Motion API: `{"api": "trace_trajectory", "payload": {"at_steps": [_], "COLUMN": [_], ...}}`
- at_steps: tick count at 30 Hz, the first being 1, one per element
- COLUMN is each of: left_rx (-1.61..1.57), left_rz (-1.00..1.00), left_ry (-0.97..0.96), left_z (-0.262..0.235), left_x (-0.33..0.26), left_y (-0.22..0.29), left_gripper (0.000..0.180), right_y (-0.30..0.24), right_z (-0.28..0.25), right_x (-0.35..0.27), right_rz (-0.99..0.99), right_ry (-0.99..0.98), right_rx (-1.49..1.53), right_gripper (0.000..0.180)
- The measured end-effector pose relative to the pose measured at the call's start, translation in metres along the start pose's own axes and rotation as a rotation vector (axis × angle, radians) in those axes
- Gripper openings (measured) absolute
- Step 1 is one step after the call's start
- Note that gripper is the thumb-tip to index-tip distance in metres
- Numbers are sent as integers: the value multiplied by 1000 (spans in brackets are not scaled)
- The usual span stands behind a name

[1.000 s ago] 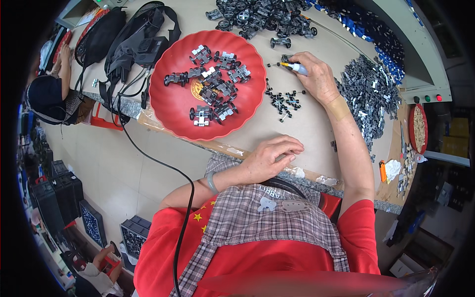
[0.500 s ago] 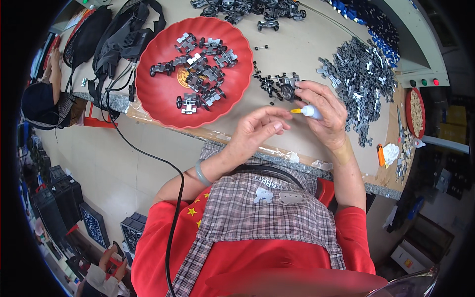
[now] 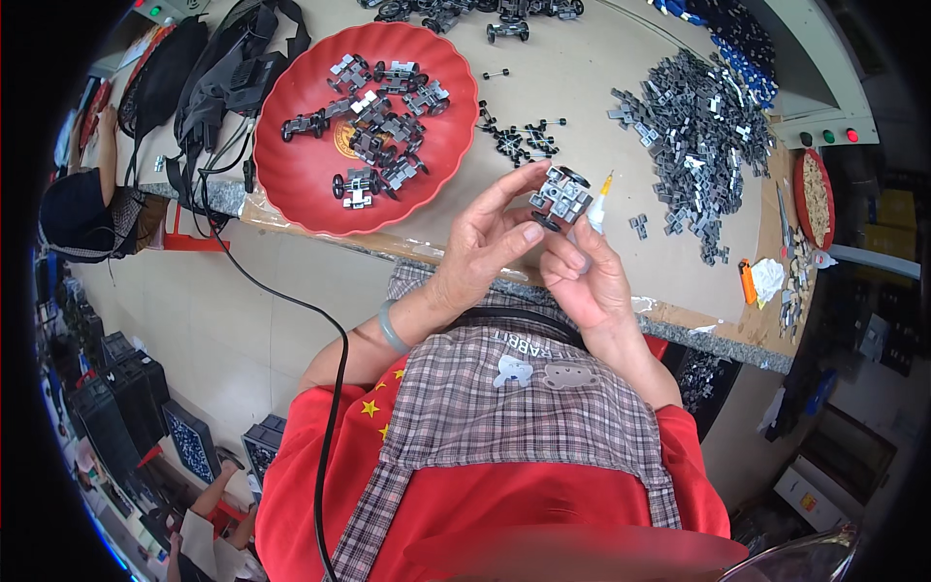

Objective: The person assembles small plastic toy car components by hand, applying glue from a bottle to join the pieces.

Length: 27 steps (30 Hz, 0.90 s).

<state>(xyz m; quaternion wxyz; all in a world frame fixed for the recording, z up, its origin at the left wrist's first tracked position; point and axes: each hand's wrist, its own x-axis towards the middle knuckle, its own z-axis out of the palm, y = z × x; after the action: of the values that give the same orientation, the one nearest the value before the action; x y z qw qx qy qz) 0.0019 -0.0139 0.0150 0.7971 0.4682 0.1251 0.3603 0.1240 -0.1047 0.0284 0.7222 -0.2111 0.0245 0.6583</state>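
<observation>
Grey toy chassis (image 3: 561, 194) pinched between left hand (image 3: 485, 247) fingers (image 3: 514, 184), above desk (image 3: 582, 87) edge; right hand (image 3: 582, 276) closed round small tube (image 3: 596, 206), nozzle just beside chassis. Could smear glue onto fingertips, or slip from so light a pinch

Red tray (image 3: 308, 184) of wheeled grey assemblies, grey parts heap (image 3: 700, 116), black bags (image 3: 208, 68), orange lighter (image 3: 748, 282) on workbench (image 3: 592, 78).
</observation>
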Motion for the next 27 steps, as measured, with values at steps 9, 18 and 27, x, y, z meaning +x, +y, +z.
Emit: {"api": "trace_trajectory", "payload": {"at_steps": [9,18,27], "left_rx": [-80,-134,-206], "left_rz": [-11,-65,-159], "left_ry": [-32,-127,41], "left_z": [-4,-12,-16], "left_x": [2,6,-1], "left_y": [0,5,12], "left_gripper": [55,46,49], "right_y": [11,14,-5], "right_z": [-3,-3,4], "right_x": [0,-5,-8], "right_rz": [60,88,62], "right_ry": [-34,15,91], "right_rx": [100,53,-551], "right_gripper": [25,24,17]}}
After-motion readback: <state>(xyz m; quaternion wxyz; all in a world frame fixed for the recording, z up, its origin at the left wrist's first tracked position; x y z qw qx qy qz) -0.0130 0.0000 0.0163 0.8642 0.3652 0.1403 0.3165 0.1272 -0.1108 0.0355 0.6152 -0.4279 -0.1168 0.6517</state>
